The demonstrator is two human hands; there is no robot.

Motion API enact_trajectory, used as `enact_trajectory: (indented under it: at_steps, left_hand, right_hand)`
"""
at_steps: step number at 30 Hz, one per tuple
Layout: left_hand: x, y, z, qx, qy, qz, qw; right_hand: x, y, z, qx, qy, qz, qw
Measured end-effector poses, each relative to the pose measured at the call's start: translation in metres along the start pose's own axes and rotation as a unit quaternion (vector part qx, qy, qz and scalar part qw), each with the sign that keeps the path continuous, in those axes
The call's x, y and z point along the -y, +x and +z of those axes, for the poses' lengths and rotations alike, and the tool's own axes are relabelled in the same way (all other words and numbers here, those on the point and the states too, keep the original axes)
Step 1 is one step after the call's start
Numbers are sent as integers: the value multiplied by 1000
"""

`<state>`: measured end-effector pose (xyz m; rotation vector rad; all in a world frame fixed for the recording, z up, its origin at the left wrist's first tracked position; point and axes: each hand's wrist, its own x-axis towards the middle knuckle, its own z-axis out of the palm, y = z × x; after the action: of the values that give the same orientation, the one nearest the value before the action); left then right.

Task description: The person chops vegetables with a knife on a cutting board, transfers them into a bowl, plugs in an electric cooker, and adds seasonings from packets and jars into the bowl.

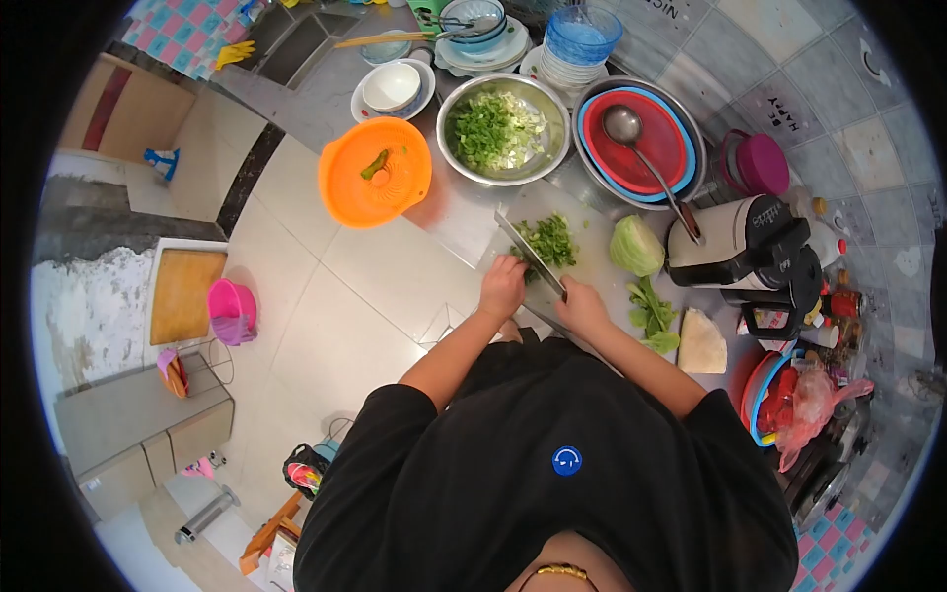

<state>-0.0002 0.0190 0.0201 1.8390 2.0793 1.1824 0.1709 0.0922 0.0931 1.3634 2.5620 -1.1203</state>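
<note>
My right hand is wrapped round the handle of a kitchen knife, whose broad blade slants up and left. Close to the blade's left side, my left hand has its fingers curled down on a small bunch of greens, mostly hidden under them. Chopped greens lie in a heap right of the blade on a pale cutting board. At the board's right edge sits a piece of cabbage, with loose green leaves below it.
Beyond the board stands a steel bowl of chopped green and white vegetables. An orange colander juts over the counter's left edge. Red and blue basins hold a ladle. An electric appliance and a beige wedge stand to the right.
</note>
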Motion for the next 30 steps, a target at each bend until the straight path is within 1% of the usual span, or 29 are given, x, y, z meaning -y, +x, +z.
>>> enact_trajectory:
  at_steps: [2, 5, 8, 11, 14, 17, 20, 23, 26, 29, 30]
  left_hand:
    - [0, -4, 0, -14, -13, -2, 1000]
    - [0, -12, 3, -14, -6, -42, 999]
    - [6, -14, 5, 10, -8, 5, 1000]
    - [-6, -9, -11, 25, 10, 34, 999]
    - [-14, -14, -19, 43, 9, 5, 999]
    - [-16, -23, -15, 71, 11, -5, 997]
    - [-24, -20, -23, 42, -4, 29, 999]
    - [-11, -25, -12, 30, 14, 56, 998]
    - [-10, -19, -3, 12, -2, 17, 1000]
    - [-7, -15, 9, -17, 6, -13, 1000]
    - [-7, -14, 11, -13, 11, -7, 1000]
  right_hand:
    - [17, -17, -19, 10, -27, -8, 1000]
    - [14, -19, -7, 15, -65, 32, 997]
    - [13, -7, 4, -14, -32, 21, 999]
    - [0, 0, 4, 8, 13, -3, 1000]
    - [22, -20, -21, 28, -35, 6, 999]
    - [8, -18, -5, 38, -69, 16, 997]
    - [0, -6, 9, -16, -7, 4, 1000]
    - [-8, -1, 4, -2, 61, 0, 998]
    - [14, -18, -25, 23, -2, -3, 1000]
    - [12, -21, -19, 19, -64, 20, 998]
    - [8, -17, -9, 4, -56, 16, 998]
